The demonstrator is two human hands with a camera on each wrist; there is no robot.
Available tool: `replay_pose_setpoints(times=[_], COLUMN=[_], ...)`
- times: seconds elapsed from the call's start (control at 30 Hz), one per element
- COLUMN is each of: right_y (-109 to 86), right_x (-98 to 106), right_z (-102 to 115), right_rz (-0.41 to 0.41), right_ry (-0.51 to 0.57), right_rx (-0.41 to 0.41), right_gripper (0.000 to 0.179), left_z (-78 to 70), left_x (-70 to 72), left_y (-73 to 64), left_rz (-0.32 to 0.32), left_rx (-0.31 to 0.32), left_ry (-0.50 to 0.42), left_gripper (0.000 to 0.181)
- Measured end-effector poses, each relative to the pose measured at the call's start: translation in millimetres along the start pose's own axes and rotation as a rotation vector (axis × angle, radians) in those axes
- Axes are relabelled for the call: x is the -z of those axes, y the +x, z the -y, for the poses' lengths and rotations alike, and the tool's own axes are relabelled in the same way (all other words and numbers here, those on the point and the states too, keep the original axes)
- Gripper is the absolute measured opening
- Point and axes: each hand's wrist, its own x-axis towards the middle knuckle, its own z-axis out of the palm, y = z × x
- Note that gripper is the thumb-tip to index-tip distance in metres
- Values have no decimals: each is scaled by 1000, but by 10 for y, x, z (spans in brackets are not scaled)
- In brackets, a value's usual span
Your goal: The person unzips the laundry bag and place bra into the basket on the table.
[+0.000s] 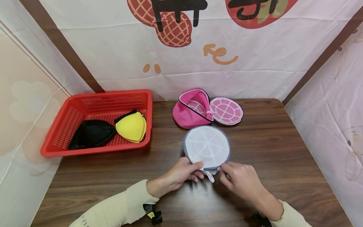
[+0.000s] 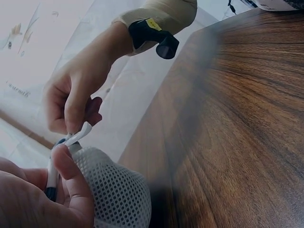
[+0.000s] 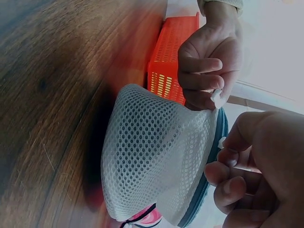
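A round white mesh laundry bag (image 1: 208,146) with a blue-grey zipper edge stands on the table in front of me, its lid lying flat on top. My left hand (image 1: 182,175) pinches the near rim between thumb and fingers, beside a white fabric loop (image 1: 210,177). Just right of that loop, my right hand (image 1: 242,179) pinches the small white zipper pull (image 3: 221,142) with thumb and forefinger. From the right wrist view, the mesh side wall (image 3: 142,147) bulges out below the zipper band (image 3: 202,190).
Behind the white bag lies a pink mesh laundry bag (image 1: 184,115), unzipped, with its round lid (image 1: 226,111) folded out to the right. A red plastic basket (image 1: 96,153) at left holds a black bra (image 1: 93,132) and a yellow bra (image 1: 131,126). Printed cloth hangs behind the table.
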Motion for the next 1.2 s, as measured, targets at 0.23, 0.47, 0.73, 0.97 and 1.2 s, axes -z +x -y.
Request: replay_pose_setpoints(times=[0.23,0.47,0.73,0.97,1.2], right_y=[-15,-24,-28,-20,14], right_x=[10,33,57,66,60], right_z=[-31,-112,-241,-340,-411], right_rz=[-5,11,6,-5,-10], right_ry=[-14,-41,-69,-90,-95], right_rx=[-20,-77,-135,-165,-186], right_gripper=[26,24,24,21,21], left_z=[2,-2,1,-2,4], left_x=[16,30,40,49,46], left_y=[-10,-10,-1,-16,-11], left_rz=[25,47,49,53,51], left_rx=[-12,-14,-11,-20,-15], left_ry=[-17,-41,-50,-38,-31], left_gripper=[16,16,16,18,18])
